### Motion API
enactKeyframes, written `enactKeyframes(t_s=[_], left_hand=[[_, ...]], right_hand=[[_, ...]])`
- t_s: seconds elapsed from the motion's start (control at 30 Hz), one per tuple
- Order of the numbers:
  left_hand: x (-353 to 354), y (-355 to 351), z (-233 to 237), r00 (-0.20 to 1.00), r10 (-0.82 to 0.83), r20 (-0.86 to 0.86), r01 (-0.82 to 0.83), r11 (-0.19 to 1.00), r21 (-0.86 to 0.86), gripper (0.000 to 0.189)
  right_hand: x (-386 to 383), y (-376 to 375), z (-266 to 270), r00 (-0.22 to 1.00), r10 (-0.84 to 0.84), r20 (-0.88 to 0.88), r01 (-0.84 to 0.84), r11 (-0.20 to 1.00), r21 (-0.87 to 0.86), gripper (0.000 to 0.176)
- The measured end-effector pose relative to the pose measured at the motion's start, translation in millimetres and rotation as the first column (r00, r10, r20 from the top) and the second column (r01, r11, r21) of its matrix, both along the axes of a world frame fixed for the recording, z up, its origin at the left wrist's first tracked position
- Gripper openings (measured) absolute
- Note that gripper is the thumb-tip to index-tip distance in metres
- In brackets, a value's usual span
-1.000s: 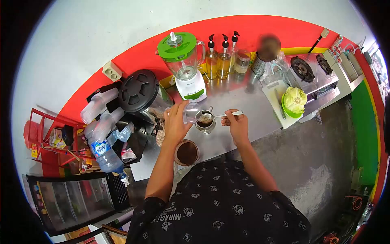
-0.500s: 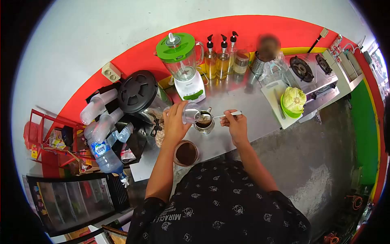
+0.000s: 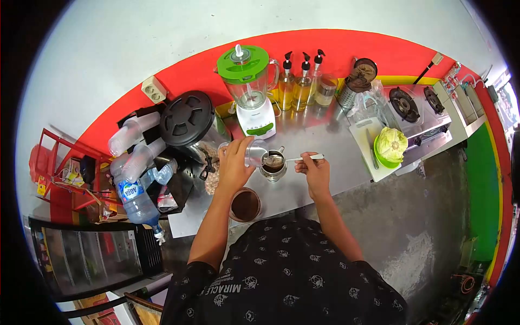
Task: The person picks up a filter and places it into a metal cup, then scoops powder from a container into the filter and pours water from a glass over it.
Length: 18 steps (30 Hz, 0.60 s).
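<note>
My left hand [image 3: 234,163] is closed around a clear plastic cup [image 3: 256,152], tilted with its mouth toward a small metal pitcher [image 3: 274,172]. Dark contents show inside the pitcher, which stands on the steel counter. Between the fingers of my right hand [image 3: 316,173] is the handle of a spoon [image 3: 297,158]. Its bowl is over the pitcher's mouth, close to the cup's rim; what lies in the bowl is too small to make out. Nearer my body, below the pitcher, a round container [image 3: 245,205] holds dark brown contents.
A green-lidded blender [image 3: 257,116] and pump bottles [image 3: 301,91] line the wall. On the left are a black-lidded container [image 3: 187,119], stacked plastic cups [image 3: 132,135] and a water bottle [image 3: 138,200]. Rightward, a cabbage [image 3: 392,142] sits on a cutting board [image 3: 358,130] beside a gas stove [image 3: 420,116].
The camera view has shifted slightly. Both hands keep almost the same places, with the cup and the spoon still held at the pitcher.
</note>
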<state>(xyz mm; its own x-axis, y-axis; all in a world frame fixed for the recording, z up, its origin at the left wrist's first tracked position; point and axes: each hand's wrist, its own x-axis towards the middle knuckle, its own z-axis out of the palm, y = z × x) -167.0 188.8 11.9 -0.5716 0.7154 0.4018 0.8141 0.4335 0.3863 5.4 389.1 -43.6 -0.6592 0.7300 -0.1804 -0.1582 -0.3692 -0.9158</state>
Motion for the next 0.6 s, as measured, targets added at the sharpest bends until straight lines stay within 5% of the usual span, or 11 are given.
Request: enactKeyframes(t_s=[0.43,0.6], left_hand=[[3.3,3.6,0.2,0.999,0.013,0.032,-0.013,1.000,0.019,0.086],[4.5,0.8,1.2,0.982,0.049,0.182,-0.051,0.999,0.009,0.090]], right_hand=[[2.6,3.0,-1.4,1.000,0.000,0.013,0.000,1.000,-0.002,0.020],[2.1,1.6,1.7,1.000,-0.006,0.014,0.006,1.000,-0.024,0.020]])
